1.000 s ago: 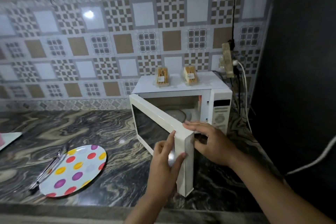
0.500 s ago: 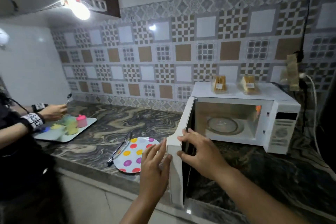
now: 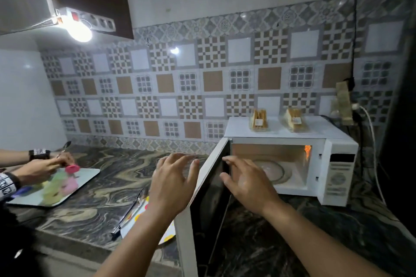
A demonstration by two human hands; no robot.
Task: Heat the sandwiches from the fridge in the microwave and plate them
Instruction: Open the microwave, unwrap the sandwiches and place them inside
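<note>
Released fingers [image 3: 191, 165] flanking the microwave door [image 3: 207, 198]; opening complete, she should be reaching for the wrapped sandwiches [image 3: 258, 120] above.

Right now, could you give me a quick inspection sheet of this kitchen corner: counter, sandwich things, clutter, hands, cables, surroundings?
Surface: dark swirled marble counter.
Job's things: white microwave, door open, lit, glass turntable bare; two wrapped sandwiches on top; polka-dot plate with metal tongs on its rim.
Clutter: white tray with pastel cups.
Hands: left hand open beside the door; right hand open, fingers at the door's edge.
Cables: white cable and black cord by the wall socket.
Surroundings: patterned tiles; bright lamp; another person's hands over the tray.
</note>
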